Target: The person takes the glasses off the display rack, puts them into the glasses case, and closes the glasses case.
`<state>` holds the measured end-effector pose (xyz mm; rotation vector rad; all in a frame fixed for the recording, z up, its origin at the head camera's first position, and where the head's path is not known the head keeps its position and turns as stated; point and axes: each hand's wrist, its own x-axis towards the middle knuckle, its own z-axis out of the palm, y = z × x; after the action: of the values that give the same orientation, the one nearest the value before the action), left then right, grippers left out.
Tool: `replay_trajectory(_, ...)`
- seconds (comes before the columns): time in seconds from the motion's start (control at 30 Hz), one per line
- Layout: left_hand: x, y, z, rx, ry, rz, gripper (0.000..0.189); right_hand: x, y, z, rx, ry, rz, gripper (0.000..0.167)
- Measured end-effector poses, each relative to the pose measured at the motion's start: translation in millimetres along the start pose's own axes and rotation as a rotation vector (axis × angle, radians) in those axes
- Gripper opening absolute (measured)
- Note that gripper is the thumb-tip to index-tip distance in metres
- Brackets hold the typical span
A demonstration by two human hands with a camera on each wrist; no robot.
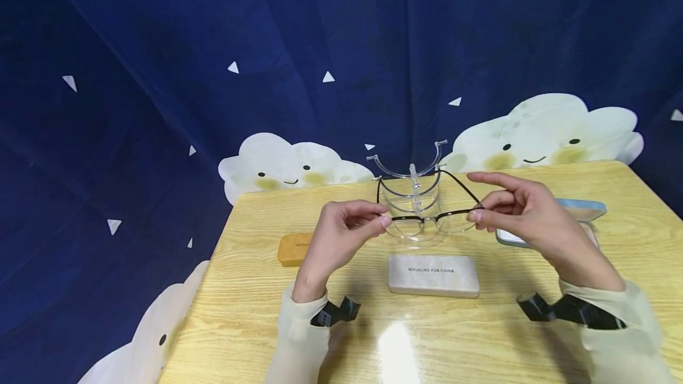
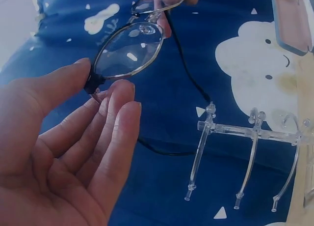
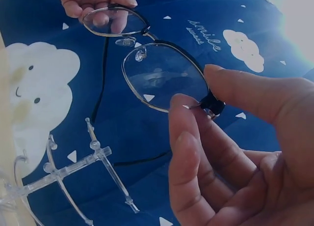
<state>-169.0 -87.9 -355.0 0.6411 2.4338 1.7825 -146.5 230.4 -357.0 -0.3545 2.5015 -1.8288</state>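
Observation:
A pair of black half-rim eyeglasses [image 1: 408,218] is held up between both hands, its temples unfolded and pointing away. My left hand [image 1: 344,236] pinches the left hinge corner between thumb and fingertips. At the opposite corner, my right hand [image 1: 525,218] does the same, its index finger stretched out in the head view. Just behind the glasses stands a clear plastic display rack [image 1: 415,185] with several curved arms. In the left wrist view, a temple tip reaches close to the end of the rack [image 2: 230,132]. The right wrist view shows the lenses [image 3: 164,76] above the rack [image 3: 64,172].
A grey glasses case [image 1: 433,277] lettered "REFUELING FOR CHINA" lies in front of the rack on the wooden table [image 1: 240,313]. An orange case [image 1: 293,249] sits left, partly behind the left hand. An opened blue case [image 1: 581,209] lies behind the right hand. A dark blue curtain [image 1: 320,16] hangs behind.

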Motion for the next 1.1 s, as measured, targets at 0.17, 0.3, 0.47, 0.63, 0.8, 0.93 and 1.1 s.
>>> replay_trajectory(0.17, -0.8, -0.2, 0.2, -0.017, 0.016, 0.045, 0.019, -2.6, -3, -1, -0.025, 0.026, 0.021, 0.06)
replay_trajectory(0.3, 3.3, -5.8, 3.1, -0.032, 0.025, 0.056, 0.021, -1.0, -1, 0, -0.033, 0.022, 0.057, 0.061)
replay_trajectory(0.47, 9.6, -13.5, 7.2, -0.064, 0.044, 0.03, 0.041, 3.4, 2, 2, -0.028, 0.004, 0.073, 0.065)
replay_trajectory(0.63, 11.9, -15.4, 9.1, -0.091, 0.053, -0.006, 0.056, 4.7, 2, 2, -0.03, 0.013, 0.063, 0.068)
replay_trajectory(0.8, 11.5, -14.6, 9.2, -0.077, 0.056, -0.025, 0.05, 3.3, -2, 3, -0.041, 0.028, 0.08, 0.068)
replay_trajectory(0.93, 10.7, -13.2, 8.6, -0.078, 0.062, -0.026, 0.046, 2.3, -4, 3, -0.045, 0.034, 0.079, 0.066)
replay_trajectory(1.1, 10.2, -11.6, 7.8, -0.081, 0.065, -0.038, 0.045, 2.0, -4, 4, -0.033, 0.037, 0.084, 0.065)
